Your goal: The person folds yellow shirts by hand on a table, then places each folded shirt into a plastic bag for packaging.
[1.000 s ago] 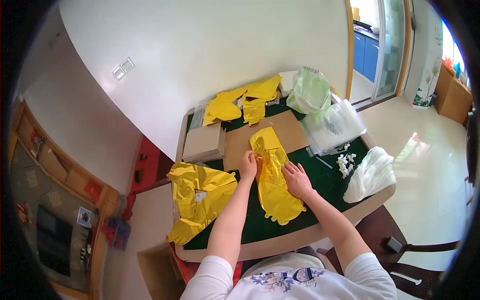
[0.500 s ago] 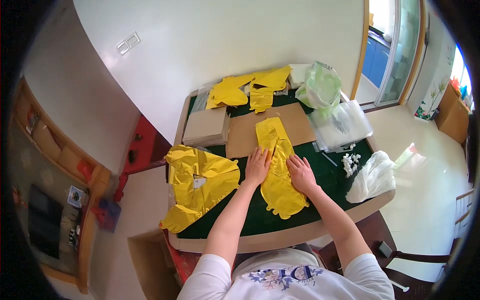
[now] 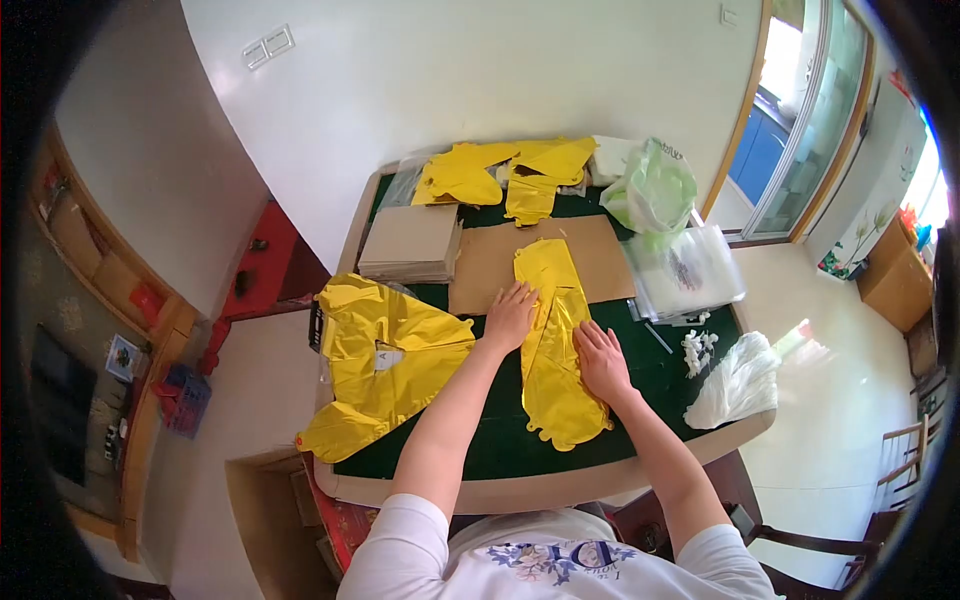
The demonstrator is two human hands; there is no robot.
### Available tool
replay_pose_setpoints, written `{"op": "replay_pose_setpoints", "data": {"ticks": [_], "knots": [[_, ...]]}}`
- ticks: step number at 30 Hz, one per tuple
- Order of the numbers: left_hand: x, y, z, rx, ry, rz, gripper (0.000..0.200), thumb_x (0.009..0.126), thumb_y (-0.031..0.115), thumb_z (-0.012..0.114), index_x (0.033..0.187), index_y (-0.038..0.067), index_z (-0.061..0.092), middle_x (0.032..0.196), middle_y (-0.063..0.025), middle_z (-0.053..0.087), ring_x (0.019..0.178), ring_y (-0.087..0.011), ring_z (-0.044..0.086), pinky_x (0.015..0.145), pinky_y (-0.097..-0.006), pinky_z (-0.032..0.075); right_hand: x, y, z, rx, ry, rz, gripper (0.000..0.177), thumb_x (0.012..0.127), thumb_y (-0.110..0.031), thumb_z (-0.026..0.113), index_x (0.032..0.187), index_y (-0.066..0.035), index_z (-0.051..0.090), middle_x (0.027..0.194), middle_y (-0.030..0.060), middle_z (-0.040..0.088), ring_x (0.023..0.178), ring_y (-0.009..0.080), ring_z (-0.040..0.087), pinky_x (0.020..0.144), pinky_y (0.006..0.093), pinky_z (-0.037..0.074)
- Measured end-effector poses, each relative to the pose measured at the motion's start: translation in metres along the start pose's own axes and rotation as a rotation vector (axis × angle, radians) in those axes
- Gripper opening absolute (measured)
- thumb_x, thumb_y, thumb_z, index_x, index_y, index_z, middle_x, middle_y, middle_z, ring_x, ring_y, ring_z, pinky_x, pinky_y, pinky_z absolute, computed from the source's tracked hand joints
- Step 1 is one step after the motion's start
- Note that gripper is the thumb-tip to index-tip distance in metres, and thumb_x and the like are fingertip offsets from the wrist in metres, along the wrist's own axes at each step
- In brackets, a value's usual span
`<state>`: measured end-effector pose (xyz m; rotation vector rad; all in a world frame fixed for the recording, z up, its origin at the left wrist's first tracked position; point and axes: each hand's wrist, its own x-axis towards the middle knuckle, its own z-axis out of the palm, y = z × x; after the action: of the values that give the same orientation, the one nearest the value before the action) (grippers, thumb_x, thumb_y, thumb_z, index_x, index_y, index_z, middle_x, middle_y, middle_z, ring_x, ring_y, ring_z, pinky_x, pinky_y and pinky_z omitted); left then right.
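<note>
Head view has the left hand (image 3: 512, 312) and right hand (image 3: 600, 360) open, palms flat on the gold foil balloon (image 3: 555, 345) in the middle of the desk (image 3: 500, 452), where uneven pressing could crease it or skid it sideways.

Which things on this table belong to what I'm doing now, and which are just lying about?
In hand: long gold foil balloon, pressed flat under left hand and right hand; brown cardboard sheet beneath its far end.
Lying about: crumpled gold foil heap at left; tan card stack; gold foil pieces at far edge; green plastic bag; clear plastic bags; white plastic bag.
</note>
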<state>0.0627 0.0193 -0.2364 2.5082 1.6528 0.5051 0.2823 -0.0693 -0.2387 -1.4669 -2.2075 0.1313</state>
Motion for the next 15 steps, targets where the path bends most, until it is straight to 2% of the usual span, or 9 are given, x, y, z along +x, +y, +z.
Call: {"op": "replay_pose_setpoints", "data": {"ticks": [6,9,12,15], "knots": [[-0.001,0.000,0.014,-0.013,0.025,0.004,0.044,0.097,0.026,0.045,0.138,0.011,0.044,0.146,-0.0126,0.037,0.137,-0.0285,0.031,0.114,-0.0441,0.023,0.000,0.000,0.000,0.015,-0.011,0.007,0.038,0.095,-0.018,0.046,0.130,-0.004,0.051,0.139,0.0131,0.047,0.133,0.0272,0.039,0.112,0.0463,0.026],[-0.003,0.000,0.011,-0.017,0.031,0.013,0.044,0.097,0.026,0.044,0.139,0.011,0.043,0.147,-0.0133,0.036,0.137,-0.0295,0.031,0.114,-0.0449,0.023,0.004,0.005,-0.003,0.149,-0.059,0.064,0.037,0.094,-0.017,0.048,0.130,-0.005,0.052,0.139,0.0129,0.047,0.133,0.0273,0.039,0.112,0.0463,0.026],[-0.005,0.003,0.007,-0.009,0.008,-0.002,0.045,0.097,0.026,0.044,0.140,0.012,0.042,0.147,-0.0129,0.035,0.138,-0.0287,0.029,0.114,-0.0451,0.022,0.033,0.009,-0.018,0.209,-0.004,0.043,0.037,0.094,-0.018,0.049,0.129,-0.006,0.053,0.140,0.0128,0.046,0.134,0.0279,0.038,0.112,0.0469,0.025],[-0.004,0.004,0.004,-0.010,-0.010,-0.013,0.045,0.097,0.027,0.044,0.140,0.013,0.041,0.148,-0.0126,0.034,0.138,-0.0284,0.028,0.114,-0.0456,0.021,0.076,0.007,-0.010,0.109,-0.012,-0.072,0.038,0.094,-0.020,0.049,0.129,-0.006,0.052,0.140,0.0131,0.046,0.134,0.0286,0.038,0.112,0.0477,0.025]]}}
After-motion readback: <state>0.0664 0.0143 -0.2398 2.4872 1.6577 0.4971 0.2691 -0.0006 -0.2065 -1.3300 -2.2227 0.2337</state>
